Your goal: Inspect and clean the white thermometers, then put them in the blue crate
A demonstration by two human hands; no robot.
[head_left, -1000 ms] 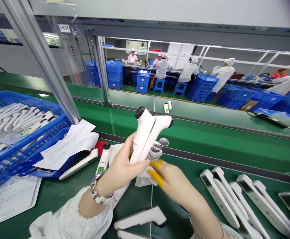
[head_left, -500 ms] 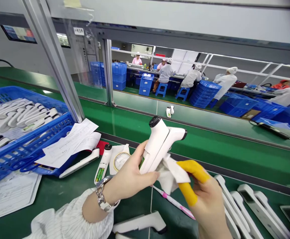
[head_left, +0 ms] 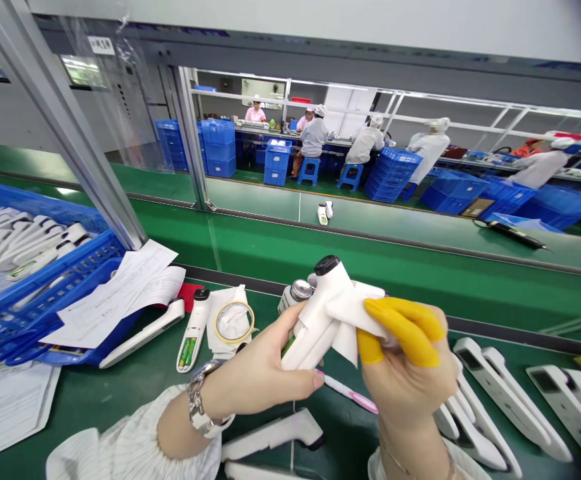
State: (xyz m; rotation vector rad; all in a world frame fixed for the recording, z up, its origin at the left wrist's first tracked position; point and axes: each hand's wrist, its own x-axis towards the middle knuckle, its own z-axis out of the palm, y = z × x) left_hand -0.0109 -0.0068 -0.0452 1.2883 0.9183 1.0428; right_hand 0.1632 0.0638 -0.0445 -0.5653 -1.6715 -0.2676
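My left hand [head_left: 265,367] is closed around a white infrared thermometer [head_left: 315,320] with a black end cap. A second white body lies against it, partly covered. A bit of green battery shows at its lower left. My right hand [head_left: 405,353], with yellow finger cots on some fingers, pinches a white wiping cloth [head_left: 350,313]. The cloth lies across the thermometer's upper part and hides some of it. Under the hands are a pink and white toothbrush-like stick [head_left: 350,393] and another thermometer [head_left: 280,433] on the green bench.
At left stands a blue basket [head_left: 85,260] of thermometers, with papers [head_left: 115,293] beside it. A thermometer with exposed batteries [head_left: 193,333], a tape roll [head_left: 234,321] and a metal-capped bottle [head_left: 298,293] lie behind my hands. Several thermometers [head_left: 505,393] are at right. Co-workers sit beyond the belt.
My right hand has brought the cloth up and over the thermometer's upper part. The view has shifted to the right, and the metal-capped bottle now shows.
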